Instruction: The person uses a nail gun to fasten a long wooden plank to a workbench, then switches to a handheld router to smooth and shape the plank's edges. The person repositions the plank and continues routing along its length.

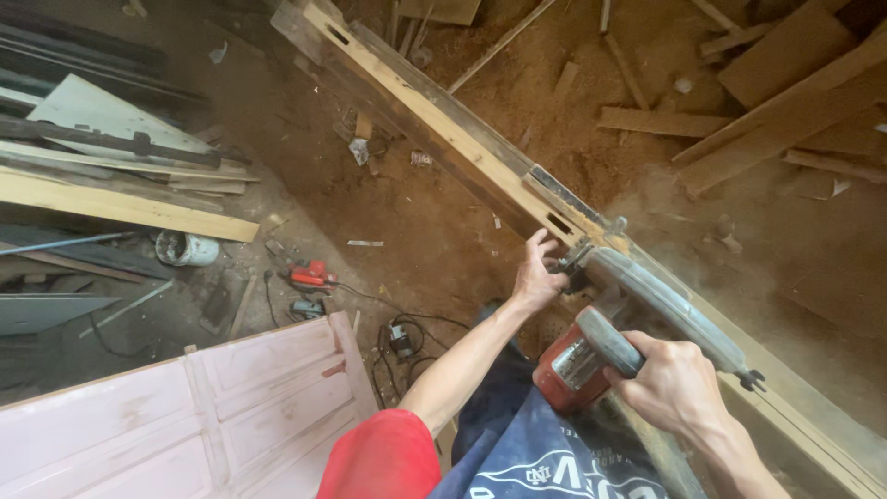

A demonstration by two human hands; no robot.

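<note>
We stand in a rough woodworking space with a dirt floor (434,240) covered in reddish sawdust and strewn with offcuts. A long wooden frame (443,125) of pale and dark timber runs diagonally from the top middle of the view down to the lower right corner, with small rectangular mortises cut in its face. On this frame, near its lower half, sits a circular saw (637,314) with a grey blade guard and a red motor housing; a haze of dust hangs just beyond it.

Our right hand (679,383) is closed firmly around the saw's grey handle, knuckles up. Our left hand (538,274) is curled against the near edge of the frame, right beside the front of the saw's base, fingers gripping the timber. A red sleeve (383,457) covers the left upper arm, and a dark blue cloth (536,457) lies below the saw.

To the lower left lies a pink panelled door (185,416), flat and close to us. Beyond its far corner, on the floor, rest a small red power tool (312,274) and tangled black cables (397,337). Farther left, stacked planks (120,203) and a white can (185,248) lie among grey sheets. More loose boards (785,102) pile up at the upper right, well apart from the saw.
</note>
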